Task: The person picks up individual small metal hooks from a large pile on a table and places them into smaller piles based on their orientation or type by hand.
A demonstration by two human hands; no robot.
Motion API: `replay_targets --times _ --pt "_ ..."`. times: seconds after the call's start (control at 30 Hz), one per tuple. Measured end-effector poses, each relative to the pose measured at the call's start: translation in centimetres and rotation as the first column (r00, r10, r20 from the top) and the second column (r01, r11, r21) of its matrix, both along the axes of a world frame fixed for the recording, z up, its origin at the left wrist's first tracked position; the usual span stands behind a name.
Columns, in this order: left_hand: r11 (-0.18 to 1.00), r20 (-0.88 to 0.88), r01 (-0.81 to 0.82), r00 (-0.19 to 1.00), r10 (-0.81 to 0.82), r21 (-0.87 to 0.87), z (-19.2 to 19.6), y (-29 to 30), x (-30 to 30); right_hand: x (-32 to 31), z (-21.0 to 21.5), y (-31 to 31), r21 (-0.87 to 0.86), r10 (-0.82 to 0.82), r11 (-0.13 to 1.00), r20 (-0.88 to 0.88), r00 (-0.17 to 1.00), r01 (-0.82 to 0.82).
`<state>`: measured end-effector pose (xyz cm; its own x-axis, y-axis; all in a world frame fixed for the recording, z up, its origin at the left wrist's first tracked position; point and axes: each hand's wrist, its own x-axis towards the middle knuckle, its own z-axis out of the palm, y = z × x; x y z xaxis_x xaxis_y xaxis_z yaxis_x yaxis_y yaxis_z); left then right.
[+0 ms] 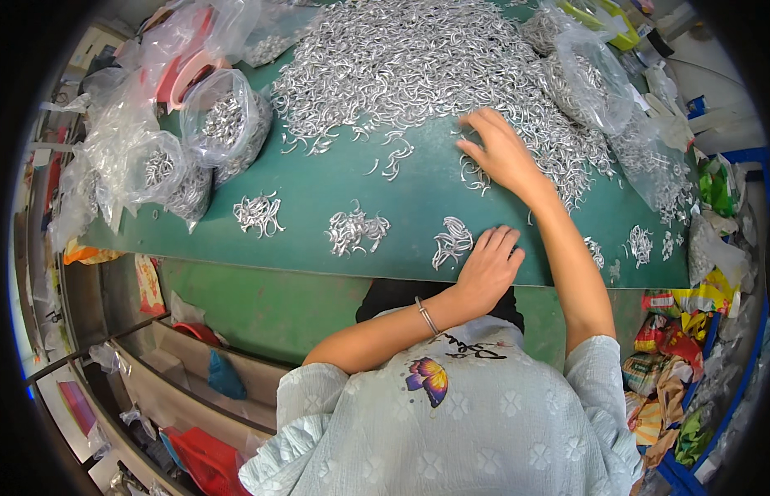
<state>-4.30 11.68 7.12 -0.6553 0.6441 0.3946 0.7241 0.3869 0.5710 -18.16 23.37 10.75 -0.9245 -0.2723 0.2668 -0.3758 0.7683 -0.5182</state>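
Note:
Small curved silver metal pieces cover the green table mat in a large heap [401, 62]. My right hand [502, 153] reaches to the heap's near edge, its thumb and fingers apart, with a few loose pieces [474, 175] just below it. Near the table's front edge, my left hand [488, 269] lies palm down with bent fingers slightly apart; its palm side is hidden. Just left of those fingers is a small pile of the curved pieces [452, 241]. Further left lie two similar piles, a middle one [356, 230] and a left one [258, 214].
Clear plastic bags of metal pieces [224, 124] stand at the left, beside a pink plastic object [191, 76]. More filled bags [592, 78] line the right side. Small piles [640, 244] lie right of my right forearm. Colourful packages [670, 343] fill a blue-framed rack at the right.

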Motion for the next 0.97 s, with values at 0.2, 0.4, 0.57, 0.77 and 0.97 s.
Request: replay_targets --times 0.2,0.4,0.57,0.77,0.97 --pt "0.999 0.039 0.039 0.998 -0.040 0.016 -0.5 -0.4 0.1 -0.5 -0.9 -1.3 0.276 0.076 0.957 0.057 0.995 -0.089" --pt "0.999 0.033 0.038 0.999 -0.040 0.038 0.8 -0.4 -0.1 -1.7 -2.1 -6.1 0.009 0.317 0.948 -0.127 0.940 -0.318" --pt "0.999 0.007 0.048 0.999 -0.048 0.005 0.0 -0.4 0.0 -2.5 -1.8 -4.3 -0.015 0.321 0.945 0.224 0.920 -0.326" --pt "0.999 -0.014 0.032 0.999 -0.032 0.025 -0.2 -0.3 -0.1 -2.8 0.7 -1.2 -0.149 0.209 0.977 0.513 0.833 -0.153" --pt "0.999 -0.002 0.032 0.999 -0.032 0.016 -0.3 -0.3 -0.1 -2.1 1.8 -1.0 0.134 -0.036 0.991 0.268 0.963 0.000"
